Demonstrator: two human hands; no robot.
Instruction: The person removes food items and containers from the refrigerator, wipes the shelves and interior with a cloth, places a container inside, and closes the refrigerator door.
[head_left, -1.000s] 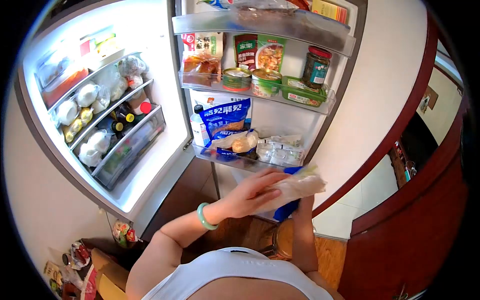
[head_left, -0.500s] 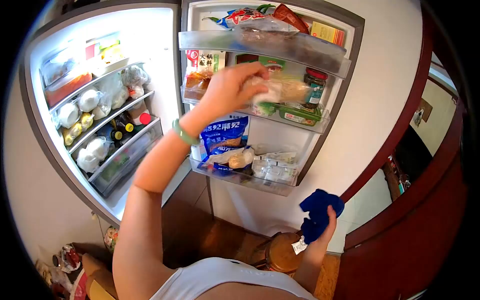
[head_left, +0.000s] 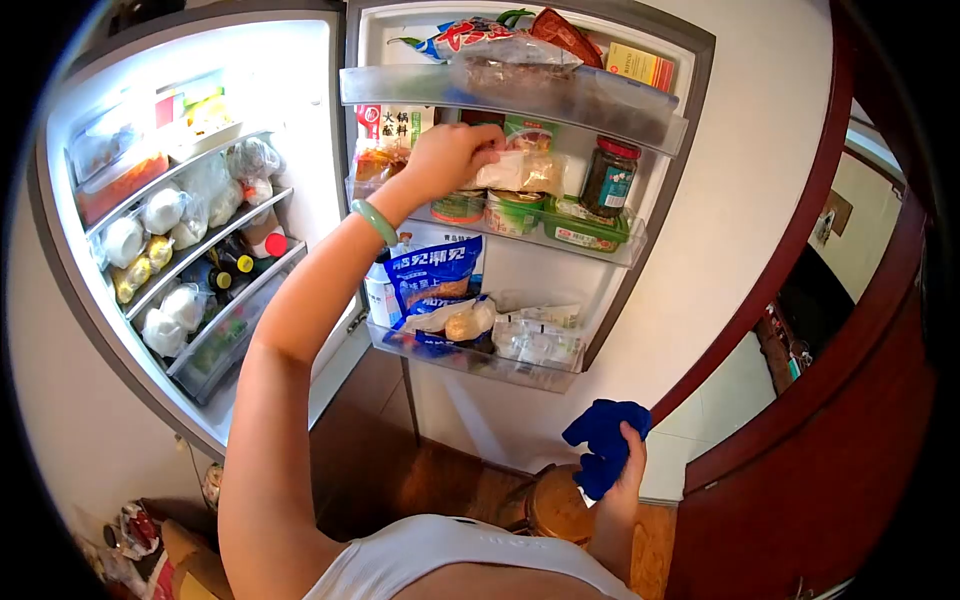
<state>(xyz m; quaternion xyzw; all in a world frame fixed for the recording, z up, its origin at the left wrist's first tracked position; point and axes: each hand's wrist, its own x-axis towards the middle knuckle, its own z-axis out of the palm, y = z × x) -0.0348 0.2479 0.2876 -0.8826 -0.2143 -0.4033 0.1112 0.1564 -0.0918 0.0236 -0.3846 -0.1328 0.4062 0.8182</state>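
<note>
My left hand (head_left: 452,160), a green bangle (head_left: 374,222) on its wrist, is at the middle shelf of the fridge door. Its fingers pinch the edge of a white and tan packet (head_left: 518,172), which is above the round green tubs (head_left: 515,212). Whether the packet rests on them I cannot tell. Further right on this shelf stand a dark jar with a red lid (head_left: 610,178) and a flat green box (head_left: 583,227). Lower right, my right hand (head_left: 630,462) is closed around a dark blue cloth (head_left: 604,445).
The fridge compartment (head_left: 318,120) is open at left, with bagged food on its shelves. Below my left arm, the lower door shelf (head_left: 480,362) holds a blue food bag (head_left: 435,270). A round wooden stool (head_left: 560,505) stands near my right hand; a dark red door (head_left: 790,470) is at right.
My left hand has moved the packet left and slightly down over the tubs, leaving the jar in full view. My right hand with the blue cloth has shifted left and down.
</note>
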